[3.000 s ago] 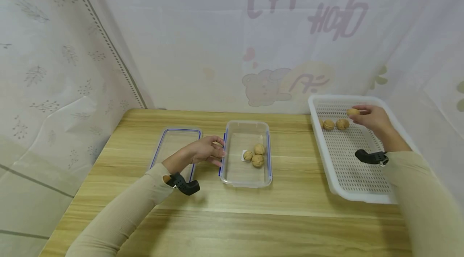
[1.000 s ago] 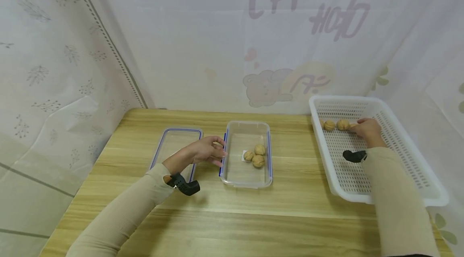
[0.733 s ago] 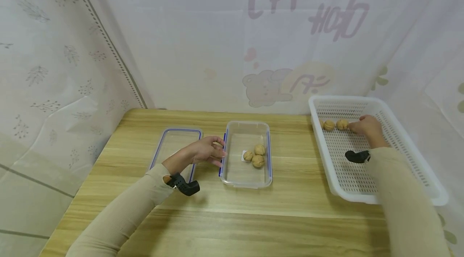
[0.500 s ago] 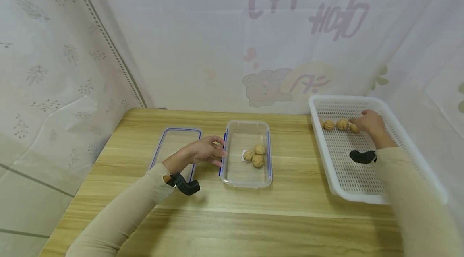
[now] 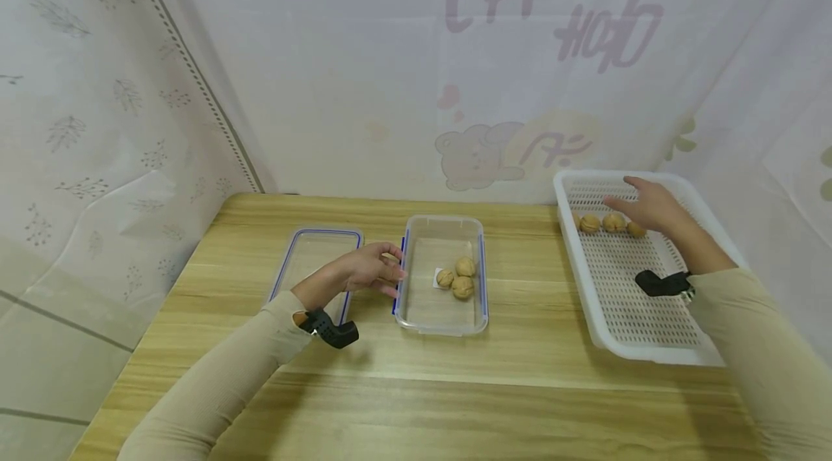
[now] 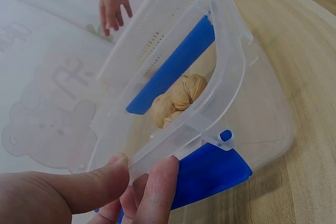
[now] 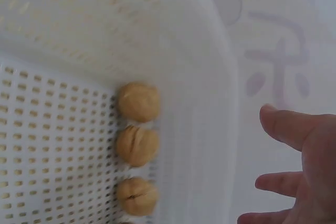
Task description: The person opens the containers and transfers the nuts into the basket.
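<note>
My left hand holds the left side of a clear plastic food container, its thumb and index finger at the wall in the left wrist view. Inside the container, three walnuts sit close together beside a small white square. My right hand hovers over the back of a white perforated basket, fingers spread and holding nothing. Below it, several walnuts lie in a row along the basket's back wall. The rightmost walnut lies just under the hand.
A clear lid with a blue seal lies left of the container, partly under the left hand and wrist. Everything stands on a wooden table. Printed fabric hangs behind and at both sides.
My right hand has lowered a walnut to the right end of the basket row, let go, and risen back and to the left. My left hand has stayed at the container.
</note>
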### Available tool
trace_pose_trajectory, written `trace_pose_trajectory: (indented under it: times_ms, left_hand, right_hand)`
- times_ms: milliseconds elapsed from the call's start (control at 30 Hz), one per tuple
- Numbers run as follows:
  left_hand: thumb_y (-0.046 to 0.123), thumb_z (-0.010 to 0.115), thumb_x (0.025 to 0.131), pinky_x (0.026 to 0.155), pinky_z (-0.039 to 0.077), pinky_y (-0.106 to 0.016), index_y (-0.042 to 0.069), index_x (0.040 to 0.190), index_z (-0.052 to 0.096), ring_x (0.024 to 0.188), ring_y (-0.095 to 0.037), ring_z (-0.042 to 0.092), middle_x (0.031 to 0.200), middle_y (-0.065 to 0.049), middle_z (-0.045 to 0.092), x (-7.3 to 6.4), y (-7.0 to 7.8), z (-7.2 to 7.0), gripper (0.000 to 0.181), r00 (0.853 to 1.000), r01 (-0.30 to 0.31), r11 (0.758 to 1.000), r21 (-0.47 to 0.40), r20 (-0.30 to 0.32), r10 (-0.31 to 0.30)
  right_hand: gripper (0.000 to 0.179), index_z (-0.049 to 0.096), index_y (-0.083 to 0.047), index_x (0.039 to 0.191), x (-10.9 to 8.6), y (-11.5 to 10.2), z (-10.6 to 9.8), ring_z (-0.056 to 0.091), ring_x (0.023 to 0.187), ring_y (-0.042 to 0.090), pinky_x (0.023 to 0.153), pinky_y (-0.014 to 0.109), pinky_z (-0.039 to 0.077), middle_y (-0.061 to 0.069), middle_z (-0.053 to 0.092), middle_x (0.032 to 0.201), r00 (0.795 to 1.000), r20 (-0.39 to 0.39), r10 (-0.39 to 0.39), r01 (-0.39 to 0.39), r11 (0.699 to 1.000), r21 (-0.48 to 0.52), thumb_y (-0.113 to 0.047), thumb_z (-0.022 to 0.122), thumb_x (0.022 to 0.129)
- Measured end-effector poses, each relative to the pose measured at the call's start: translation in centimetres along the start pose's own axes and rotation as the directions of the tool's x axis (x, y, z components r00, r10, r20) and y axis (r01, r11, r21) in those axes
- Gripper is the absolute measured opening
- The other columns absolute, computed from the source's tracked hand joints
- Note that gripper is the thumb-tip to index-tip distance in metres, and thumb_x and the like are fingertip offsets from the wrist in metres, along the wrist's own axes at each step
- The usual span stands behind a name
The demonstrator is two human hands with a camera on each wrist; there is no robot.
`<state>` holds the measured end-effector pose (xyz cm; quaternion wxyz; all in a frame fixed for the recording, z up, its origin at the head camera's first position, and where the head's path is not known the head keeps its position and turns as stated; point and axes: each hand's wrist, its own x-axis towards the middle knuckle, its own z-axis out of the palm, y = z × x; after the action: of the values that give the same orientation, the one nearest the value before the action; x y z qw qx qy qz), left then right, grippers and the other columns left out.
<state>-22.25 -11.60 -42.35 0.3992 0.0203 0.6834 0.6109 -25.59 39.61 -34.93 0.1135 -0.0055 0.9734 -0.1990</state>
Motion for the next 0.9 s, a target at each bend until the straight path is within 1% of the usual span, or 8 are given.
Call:
trace_pose_trajectory:
  times_ms: [167, 467, 533, 733, 900]
  left_hand:
    - [-0.009, 0.057, 0.099, 0.079, 0.066, -0.034, -0.008, 0.138, 0.036, 0.087, -0.019, 0.06, 0.102, -0.013, 0.053, 0.1, 0.1, 0.0, 0.044, 1.0, 0.005, 1.0, -0.003, -0.009, -0.005]
    - [-0.009, 0.058, 0.099, 0.077, 0.066, -0.034, -0.008, 0.136, 0.038, 0.086, -0.019, 0.06, 0.102, -0.013, 0.054, -0.1, 0.0, 0.1, 0.041, 1.0, 0.0, 1.0, 0.001, -0.012, 0.0]
    - [-0.009, 0.057, 0.099, 0.077, 0.066, -0.033, -0.007, 0.135, 0.038, 0.086, -0.019, 0.06, 0.102, -0.014, 0.054, -0.1, 0.0, 0.1, 0.04, 1.0, 0.0, 1.0, 0.004, -0.011, 0.0]
    - [-0.008, 0.059, 0.099, 0.077, 0.066, -0.034, -0.007, 0.135, 0.039, 0.087, -0.019, 0.06, 0.102, -0.014, 0.054, -0.1, 0.1, 0.1, 0.041, 1.0, 0.001, 1.0, 0.005, -0.014, -0.001]
    - [-0.008, 0.056, 0.1, 0.078, 0.066, -0.034, -0.008, 0.136, 0.037, 0.087, -0.02, 0.06, 0.102, -0.013, 0.055, -0.1, 0.0, 0.0, 0.041, 1.0, -0.004, 1.0, 0.013, -0.008, 0.004]
  right_hand:
    - [0.087, 0.009, 0.016, 0.154, -0.4, -2.1, 0.0, 0.018, 0.138, 0.064, 0.115, 0.075, 0.021, 0.046, 0.016, 0.153, 0.997, 0.019, -0.07, 0.07, 0.998, 0.001, -0.048, 0.045, 0.107]
    - [0.087, 0.011, 0.012, 0.157, -1.0, -5.8, 0.8, 0.015, 0.143, 0.06, 0.116, 0.074, 0.02, 0.043, 0.015, 0.156, 0.983, 0.029, -0.183, 0.183, 0.983, 0.024, -0.046, 0.051, 0.106]
    - [0.085, 0.012, 0.01, 0.157, -1.2, -6.6, 1.0, 0.015, 0.144, 0.059, 0.117, 0.074, 0.02, 0.041, 0.016, 0.157, 0.976, 0.019, -0.216, 0.216, 0.976, 0.027, -0.044, 0.052, 0.106]
    - [0.077, 0.021, 0.008, 0.157, -1.3, -9.0, 1.7, 0.019, 0.146, 0.054, 0.119, 0.071, 0.021, 0.036, 0.023, 0.158, 0.943, -0.019, -0.331, 0.332, 0.942, 0.049, -0.034, 0.058, 0.105]
    - [0.074, 0.026, 0.004, 0.158, -1.4, -10.9, 2.6, 0.018, 0.149, 0.049, 0.121, 0.069, 0.02, 0.031, 0.023, 0.161, 0.925, 0.005, -0.379, 0.377, 0.922, 0.09, -0.035, 0.06, 0.105]
